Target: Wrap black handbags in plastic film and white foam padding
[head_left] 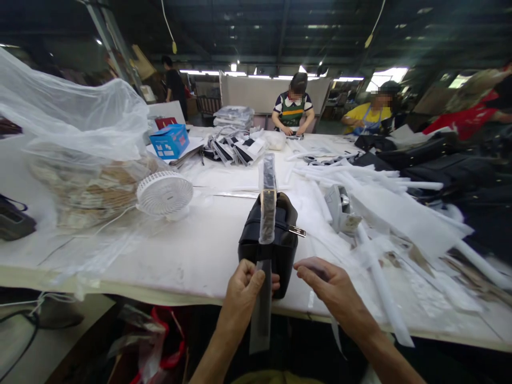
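Note:
A black bag (287,250) stands on the table edge in front of me, with a metal zip pull (297,231) on its right side. Its strap (264,296) runs down toward me; the upper part is wrapped in clear plastic (267,221), and a greyish translucent sleeve covers the lower end. My left hand (245,285) is closed around the strap, thumb on top and fingertips showing behind it. Just right of the bag, apart from it, my right hand (334,285) has its thumb and fingers drawn together. A thin pale strip (338,336) hangs below that hand; where it is held is hidden.
A white fan (165,193) and a large plastic bag of small packets (92,186) are on the left, near a blue box (169,141). White foam sheets (408,208) and black material (460,170) cover the right side. A co-worker (294,106) works across the table.

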Action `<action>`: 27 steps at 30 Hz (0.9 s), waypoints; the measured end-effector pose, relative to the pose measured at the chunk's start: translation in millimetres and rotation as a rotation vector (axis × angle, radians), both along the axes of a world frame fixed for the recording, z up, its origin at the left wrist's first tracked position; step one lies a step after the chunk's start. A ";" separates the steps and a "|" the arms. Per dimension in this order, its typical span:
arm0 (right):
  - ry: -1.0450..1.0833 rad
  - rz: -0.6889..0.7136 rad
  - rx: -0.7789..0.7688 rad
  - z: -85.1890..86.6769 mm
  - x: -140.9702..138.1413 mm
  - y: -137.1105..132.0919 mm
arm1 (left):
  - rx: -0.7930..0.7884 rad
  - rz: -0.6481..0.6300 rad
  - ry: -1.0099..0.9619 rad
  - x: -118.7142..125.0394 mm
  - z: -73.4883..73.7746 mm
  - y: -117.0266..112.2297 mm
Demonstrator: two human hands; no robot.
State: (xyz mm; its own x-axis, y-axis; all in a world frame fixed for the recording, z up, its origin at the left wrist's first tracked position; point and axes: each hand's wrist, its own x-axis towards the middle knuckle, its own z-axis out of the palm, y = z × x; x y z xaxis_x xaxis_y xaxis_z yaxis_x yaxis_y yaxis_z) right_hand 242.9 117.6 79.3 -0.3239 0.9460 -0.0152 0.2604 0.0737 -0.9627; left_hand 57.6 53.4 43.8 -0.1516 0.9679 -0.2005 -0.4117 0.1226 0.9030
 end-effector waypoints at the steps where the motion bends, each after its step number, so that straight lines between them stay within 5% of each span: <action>1: 0.002 0.017 -0.006 1.2 -1.0 0.5 | 0.004 0.019 0.030 0.8 4.9 4.2; 5: 0.005 0.072 -0.034 6.7 -5.2 0.7 | -0.009 0.074 0.276 2.2 22.2 14.6; 10: -0.017 0.123 -0.049 12.1 -14.8 -0.5 | 0.044 0.300 0.955 -0.3 34.3 18.8; 12: -0.014 0.143 -0.058 13.1 -20.7 -0.1 | 0.088 0.345 1.085 -1.9 36.1 19.8; 22: 0.208 0.094 -0.228 16.4 -61.1 8.4 | 0.110 0.221 0.527 -12.9 38.2 21.1; 27: 0.257 0.056 -0.207 14.2 -73.0 7.6 | 0.108 0.274 0.347 -9.8 27.3 15.6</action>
